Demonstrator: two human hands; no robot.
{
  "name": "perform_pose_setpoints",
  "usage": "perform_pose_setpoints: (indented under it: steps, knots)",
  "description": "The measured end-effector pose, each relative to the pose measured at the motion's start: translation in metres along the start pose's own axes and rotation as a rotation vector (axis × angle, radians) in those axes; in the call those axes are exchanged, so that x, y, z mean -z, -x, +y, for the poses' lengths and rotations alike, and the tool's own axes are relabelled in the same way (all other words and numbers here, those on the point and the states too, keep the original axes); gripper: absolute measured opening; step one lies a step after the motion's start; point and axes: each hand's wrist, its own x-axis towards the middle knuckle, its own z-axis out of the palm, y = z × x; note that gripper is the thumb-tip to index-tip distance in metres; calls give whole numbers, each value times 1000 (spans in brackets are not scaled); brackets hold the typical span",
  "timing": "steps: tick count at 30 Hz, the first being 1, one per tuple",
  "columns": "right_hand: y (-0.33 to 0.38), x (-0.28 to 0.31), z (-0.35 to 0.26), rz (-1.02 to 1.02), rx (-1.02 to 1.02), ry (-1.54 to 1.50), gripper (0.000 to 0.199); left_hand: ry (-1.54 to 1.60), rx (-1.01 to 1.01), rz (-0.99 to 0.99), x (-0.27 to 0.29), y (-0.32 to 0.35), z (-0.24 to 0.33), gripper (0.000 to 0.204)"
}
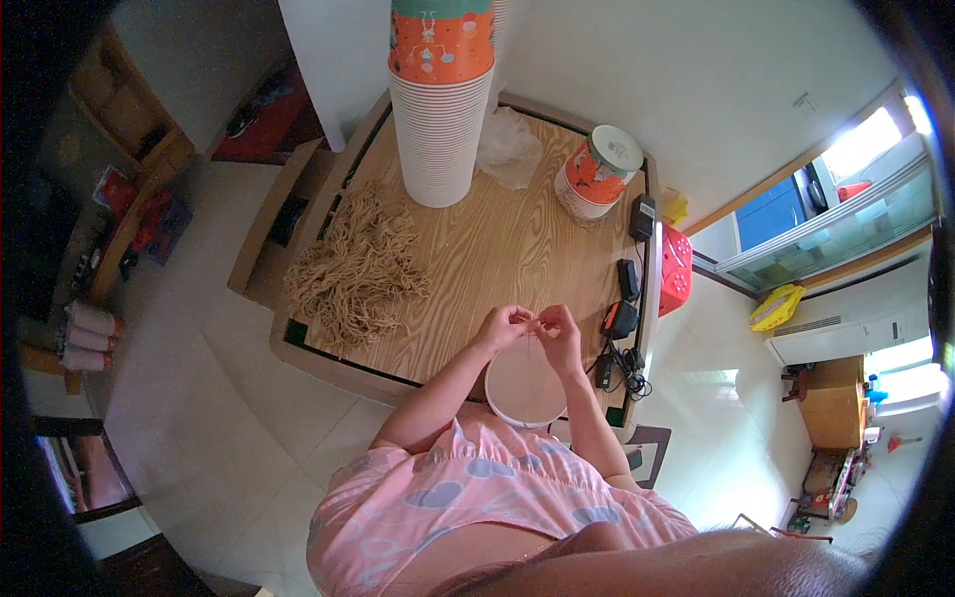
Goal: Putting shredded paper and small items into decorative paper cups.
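My left hand (508,324) and my right hand (560,338) meet fingertip to fingertip over the far rim of a round white paper tub (525,386), which sits by the table's near edge against my body. Both are closed in a pinch. Whatever lies between the fingertips is too small to make out, though a faint thin line seems to hang below them. To the left, a loose heap of beige cords (360,269) is spread on the table. A tall stack of paper tubs (438,129), orange and green at the top, rises beyond the heap.
A shorter orange tub stack (597,177) stands at the table's far right, near a crumpled clear plastic bag (509,147). Black adapters (619,319) and tangled cables (627,373) line the right edge. A red plastic stool (675,269) is beside the wood-grain table (497,249).
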Motion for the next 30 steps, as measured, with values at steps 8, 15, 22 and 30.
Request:
perform_pose_setpoints:
  steps: [8, 15, 22, 30]
  knots:
    - [-3, -3, -9, 0, 10, 14, 22, 99, -72, -60, 6, -2, -9, 14]
    - [-8, -3, -6, -40, 27, 9, 23, 187, -80, -17, 5, 0, -2, 15]
    - [-13, -4, 5, -73, -42, -109, 24, 179, -63, 54, 2, 8, 17, 10]
    - [-12, -8, -10, -68, 38, 66, 26, -68, -223, 132, 3, 0, 4, 8]
